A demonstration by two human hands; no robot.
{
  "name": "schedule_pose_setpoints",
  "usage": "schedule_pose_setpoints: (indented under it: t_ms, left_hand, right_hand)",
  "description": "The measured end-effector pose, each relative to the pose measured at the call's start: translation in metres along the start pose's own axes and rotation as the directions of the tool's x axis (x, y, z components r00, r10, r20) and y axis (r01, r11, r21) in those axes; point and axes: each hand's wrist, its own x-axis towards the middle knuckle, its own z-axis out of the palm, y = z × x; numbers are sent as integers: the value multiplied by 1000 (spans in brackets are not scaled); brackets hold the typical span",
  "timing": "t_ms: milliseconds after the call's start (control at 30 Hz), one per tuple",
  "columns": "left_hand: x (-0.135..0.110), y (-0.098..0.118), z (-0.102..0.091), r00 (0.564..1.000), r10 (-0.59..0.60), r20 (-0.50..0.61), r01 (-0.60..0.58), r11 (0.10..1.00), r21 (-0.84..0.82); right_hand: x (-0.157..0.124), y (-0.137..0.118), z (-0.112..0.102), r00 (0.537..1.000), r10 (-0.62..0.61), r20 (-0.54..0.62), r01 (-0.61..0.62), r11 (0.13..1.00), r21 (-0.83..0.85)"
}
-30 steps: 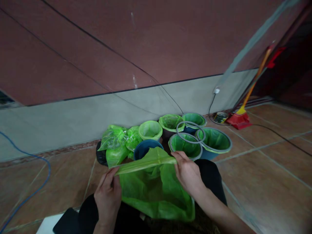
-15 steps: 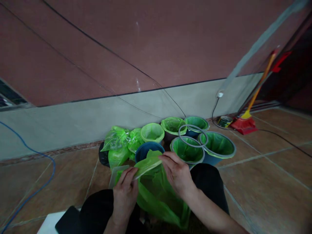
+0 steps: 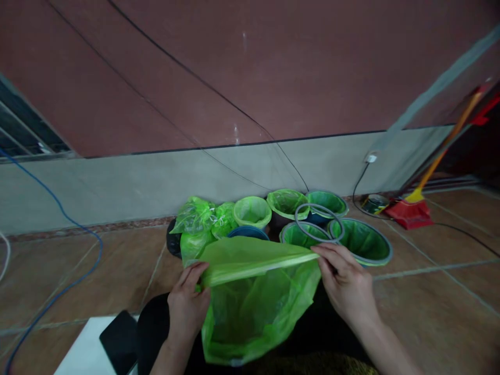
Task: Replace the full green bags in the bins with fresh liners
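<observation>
A thin green plastic bag point(image 3: 258, 297) is stretched between my two hands, above my lap. My left hand point(image 3: 189, 299) pinches one end of its folded top edge. At the opposite end of that edge, my right hand point(image 3: 344, 276) grips the plastic between thumb and fingers. The bag hangs down, see-through in places. Behind it, a blue bin point(image 3: 249, 230) shows only its upper rim. Several bins lined with green bags stand beyond, among them a large lined bin point(image 3: 363, 242) at the right. A loose grey ring point(image 3: 319, 205) rests across the bin tops.
Tied green bags point(image 3: 193, 216) and a black bag point(image 3: 174, 240) lie by the wall. A red dustpan point(image 3: 409, 213) and a can point(image 3: 375, 204) stand right. A blue cable point(image 3: 88, 229) runs across the floor at left. A dark phone-like slab point(image 3: 120, 341) lies on a white surface.
My hands have moved apart, spreading the bag from a bunched strip into a wide sheet. The bag now covers most of the blue bin. The view has shifted slightly left.
</observation>
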Motion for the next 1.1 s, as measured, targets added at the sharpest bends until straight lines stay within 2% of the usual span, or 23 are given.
schedule_pose_setpoints:
  t_ms: [133, 233, 433, 567, 667, 767, 900, 1000, 1100]
  left_hand:
    - [2, 0, -4, 999, -37, -39, 35, 998, -43]
    - [3, -2, -9, 995, -62, -75, 56, 995, -84]
    - [1, -2, -11, 970, -126, -207, 101, 987, -126]
    - [2, 0, -12, 962, -145, -229, 113, 983, -146]
    - [5, 7, -11, 964, -142, -226, 105, 980, -171]
    - [9, 23, -8, 969, -128, -213, 83, 974, -209]
    - [11, 52, 0, 984, -84, -155, 38, 960, -277]
    - [9, 63, 6, 989, -56, -134, 15, 955, -296]
    - [5, 59, 8, 986, -95, -134, 53, 955, -291]
  right_hand:
    - [-2, 12, -7, 999, 32, -34, -35, 995, -89]
    - [-7, 21, -6, 999, 48, -14, -50, 988, -144]
    - [-32, 44, 15, 978, 163, 132, -108, 930, -352]
    - [-35, 47, 22, 949, 205, 238, -97, 911, -401]
    - [-26, 19, 24, 952, 146, 269, -57, 949, -311]
    - [-17, -37, 33, 958, -30, 286, 40, 999, -27]
    - [-7, -110, 57, 926, -184, 329, 113, 968, 224]
    - [1, -128, 72, 935, -196, 296, 96, 942, 322]
    - [7, -119, 75, 955, -191, 228, 87, 912, 400]
